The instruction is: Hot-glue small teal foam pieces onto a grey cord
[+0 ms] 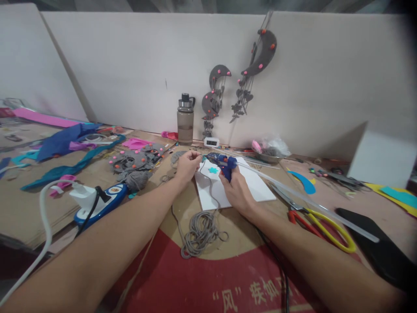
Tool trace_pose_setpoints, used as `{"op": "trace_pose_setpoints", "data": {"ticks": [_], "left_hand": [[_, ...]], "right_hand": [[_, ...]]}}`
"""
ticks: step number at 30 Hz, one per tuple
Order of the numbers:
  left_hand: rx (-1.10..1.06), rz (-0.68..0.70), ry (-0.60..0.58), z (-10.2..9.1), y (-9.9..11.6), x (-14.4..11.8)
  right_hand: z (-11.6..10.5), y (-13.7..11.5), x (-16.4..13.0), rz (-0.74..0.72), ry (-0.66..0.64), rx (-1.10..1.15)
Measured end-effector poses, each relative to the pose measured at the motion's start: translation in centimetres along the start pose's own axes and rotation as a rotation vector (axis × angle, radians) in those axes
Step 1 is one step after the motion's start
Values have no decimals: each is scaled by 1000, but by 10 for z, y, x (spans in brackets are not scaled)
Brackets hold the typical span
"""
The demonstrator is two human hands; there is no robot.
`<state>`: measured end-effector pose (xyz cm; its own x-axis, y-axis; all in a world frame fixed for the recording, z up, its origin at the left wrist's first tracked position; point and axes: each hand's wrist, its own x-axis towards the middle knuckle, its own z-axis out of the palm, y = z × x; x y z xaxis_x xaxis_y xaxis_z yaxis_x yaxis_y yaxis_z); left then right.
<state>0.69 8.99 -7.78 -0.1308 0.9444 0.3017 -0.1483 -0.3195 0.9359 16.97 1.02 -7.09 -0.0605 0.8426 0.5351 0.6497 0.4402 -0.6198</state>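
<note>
Head cam has a blue plastic glue gun (222,160) over the far half of a flat white sheet (257,189), probably light and stiff but hot-tipped, so handle (227,174) only, and the right hand (239,191) has its grip wrapped round that. Left hand (188,167) has its grip seemingly pinched on a tiny teal scrap (203,159) and thin grey cord (211,191), likely soft, limp stuff best held near the end.
</note>
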Motion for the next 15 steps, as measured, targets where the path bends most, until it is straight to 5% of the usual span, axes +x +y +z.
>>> {"op": "trace_pose_setpoints", "data": {"ticks": [15], "left_hand": [[4,10,-22,-3,-4,2]], "right_hand": [[-1,-3,0,32,15,-4]]}}
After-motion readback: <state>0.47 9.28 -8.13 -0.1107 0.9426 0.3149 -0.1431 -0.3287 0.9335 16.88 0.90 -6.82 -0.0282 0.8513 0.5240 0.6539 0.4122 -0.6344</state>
